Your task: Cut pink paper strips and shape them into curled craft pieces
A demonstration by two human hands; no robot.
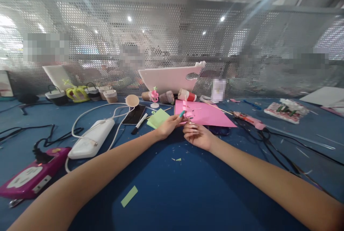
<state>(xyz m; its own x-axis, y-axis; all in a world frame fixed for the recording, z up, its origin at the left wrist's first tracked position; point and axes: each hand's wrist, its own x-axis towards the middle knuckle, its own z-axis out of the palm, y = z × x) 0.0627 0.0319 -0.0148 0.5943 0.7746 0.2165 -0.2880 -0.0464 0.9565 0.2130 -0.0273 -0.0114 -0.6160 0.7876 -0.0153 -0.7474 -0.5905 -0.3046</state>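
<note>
My left hand (170, 125) and my right hand (195, 134) meet near the middle of the blue table. Between their fingertips stands a small pink paper piece (185, 107) with curled strips, pinched by my left hand. The fingers of my right hand are curled at its lower end; what they pinch is too small to make out. Behind the hands lies a pink sheet (215, 115). Green paper sheets (159, 117) lie just left of my left hand. A small pink ornament on a white base (154, 98) stands farther back.
Left are a white power bank (92, 139), a magenta power strip (37, 172), a phone (133, 114) and a marker (139, 123). A pink glue gun (249, 120) and cables lie right. A green scrap (129, 196) is in front; a white board (169, 77) leans behind.
</note>
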